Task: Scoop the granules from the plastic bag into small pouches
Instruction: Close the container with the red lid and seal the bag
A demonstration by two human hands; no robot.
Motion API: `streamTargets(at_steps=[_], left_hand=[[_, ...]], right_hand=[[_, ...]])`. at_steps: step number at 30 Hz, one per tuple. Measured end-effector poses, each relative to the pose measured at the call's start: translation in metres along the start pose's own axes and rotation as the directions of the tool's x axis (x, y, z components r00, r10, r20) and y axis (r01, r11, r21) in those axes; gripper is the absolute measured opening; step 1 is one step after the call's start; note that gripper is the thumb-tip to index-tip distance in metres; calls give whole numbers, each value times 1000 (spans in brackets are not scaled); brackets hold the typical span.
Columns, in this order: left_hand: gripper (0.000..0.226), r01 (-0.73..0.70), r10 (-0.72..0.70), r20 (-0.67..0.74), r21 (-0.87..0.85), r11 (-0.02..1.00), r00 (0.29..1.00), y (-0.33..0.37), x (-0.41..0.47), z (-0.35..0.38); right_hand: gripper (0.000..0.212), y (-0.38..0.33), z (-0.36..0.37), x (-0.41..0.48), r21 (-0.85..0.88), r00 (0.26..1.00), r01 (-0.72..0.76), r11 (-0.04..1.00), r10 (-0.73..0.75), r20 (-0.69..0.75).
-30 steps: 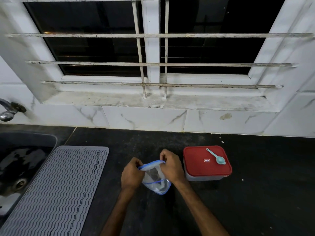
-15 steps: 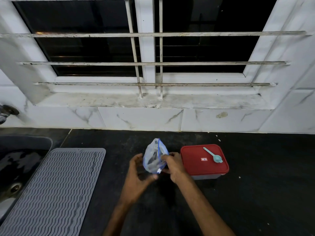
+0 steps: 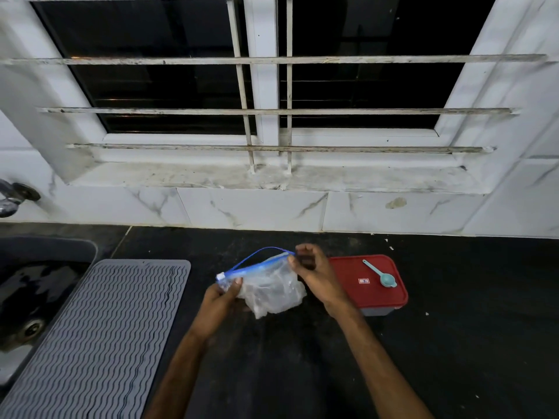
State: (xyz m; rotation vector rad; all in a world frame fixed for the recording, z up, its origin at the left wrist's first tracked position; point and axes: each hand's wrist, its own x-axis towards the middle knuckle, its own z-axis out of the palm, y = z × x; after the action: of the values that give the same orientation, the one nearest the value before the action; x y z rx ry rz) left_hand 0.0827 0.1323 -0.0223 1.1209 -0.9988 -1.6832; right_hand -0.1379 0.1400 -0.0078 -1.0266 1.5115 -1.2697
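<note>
A clear plastic zip bag (image 3: 272, 290) with a blue zip strip hangs between my hands above the black counter. Its mouth is partly parted along the blue strip. My left hand (image 3: 219, 300) pinches the bag's left end near the slider. My right hand (image 3: 314, 272) pinches the right end of the zip strip. A small light-blue scoop (image 3: 381, 275) lies on the red lid of a box (image 3: 357, 294) just right of my right hand. I cannot make out the bag's contents.
A grey ribbed drying mat (image 3: 102, 337) lies to the left, beside a dark sink (image 3: 33, 285) with a tap (image 3: 12, 198) above it. The black counter (image 3: 469, 328) stretches to the right. A tiled wall and barred window stand behind.
The bag was held upright and narrow between my hands; now it is turned sideways and stretched wide, with my hands at either end of the zip strip.
</note>
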Motion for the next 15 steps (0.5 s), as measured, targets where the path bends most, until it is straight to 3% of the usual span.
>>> streamTargets(at_steps=[3, 6, 8, 11, 13, 15], left_hand=[[40, 53, -56, -42, -65, 996, 998, 4, 2, -3], [33, 36, -45, -148, -63, 997, 988, 2, 8, -5], [31, 22, -39, -193, -86, 996, 980, 0, 9, -4], [37, 27, -33, -167, -37, 999, 985, -6, 7, -2], [36, -19, 35, -188, 89, 996, 982, -11, 8, -3], [54, -170, 232, -201, 284, 943, 952, -8, 8, -6]], right_hand=[[39, -3, -2, -12, -27, 912, -324, 946, 320, 256], [48, 0, -1, -20, -103, 819, -416, 903, 421, 390], [47, 1, 3, -22, -35, 821, -411, 911, 387, 420], [31, 3, 7, -21, 88, 908, -312, 946, 270, 320], [20, 7, 7, -18, 24, 960, -209, 978, 201, 195], [17, 13, 5, -13, -122, 989, -94, 988, 107, 103]])
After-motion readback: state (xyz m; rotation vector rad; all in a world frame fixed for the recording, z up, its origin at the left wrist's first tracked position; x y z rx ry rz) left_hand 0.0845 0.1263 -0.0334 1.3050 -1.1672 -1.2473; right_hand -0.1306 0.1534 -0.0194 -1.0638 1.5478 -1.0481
